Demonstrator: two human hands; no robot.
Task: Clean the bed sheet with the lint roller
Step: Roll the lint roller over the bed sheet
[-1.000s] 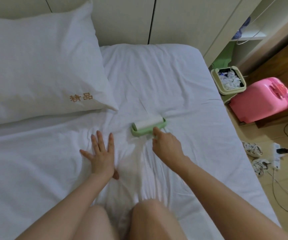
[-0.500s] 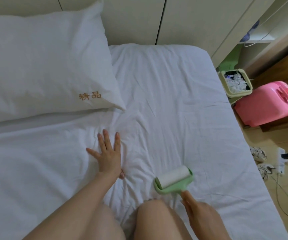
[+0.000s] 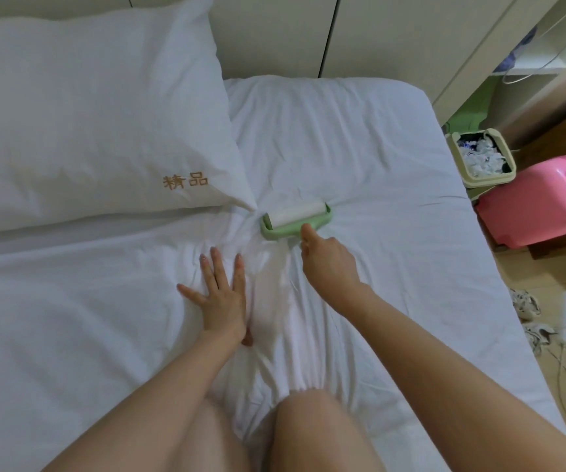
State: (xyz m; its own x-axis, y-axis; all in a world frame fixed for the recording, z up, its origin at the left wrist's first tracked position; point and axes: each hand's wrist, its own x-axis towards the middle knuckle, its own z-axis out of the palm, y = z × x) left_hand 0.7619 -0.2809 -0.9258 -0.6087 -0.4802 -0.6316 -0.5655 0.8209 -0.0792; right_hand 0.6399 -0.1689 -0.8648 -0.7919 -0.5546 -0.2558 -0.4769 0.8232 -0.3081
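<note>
The green-framed lint roller with its white sticky drum is now lying at the far end of a stroke, touching the near right corner of the large white pillow with gold embroidered characters. Half a second ago it was sitting near, just beside the person's knee, so the roller is travelling back out over the same lane. This suggests the middle strip of the wrinkled white bed sheet is getting repeated passes, while the areas to the right and far left are probably still waiting.

The right hand is reaching forward with the arm nearly straight. Its fingers are wrapping the roller's handle, which is hidden under the hand, and one digit is stretching onto the green frame. The left hand is lying flat with fingers spread, pressing the sheet down just left of the rolled lane. It has not shifted and is holding nothing.
</note>
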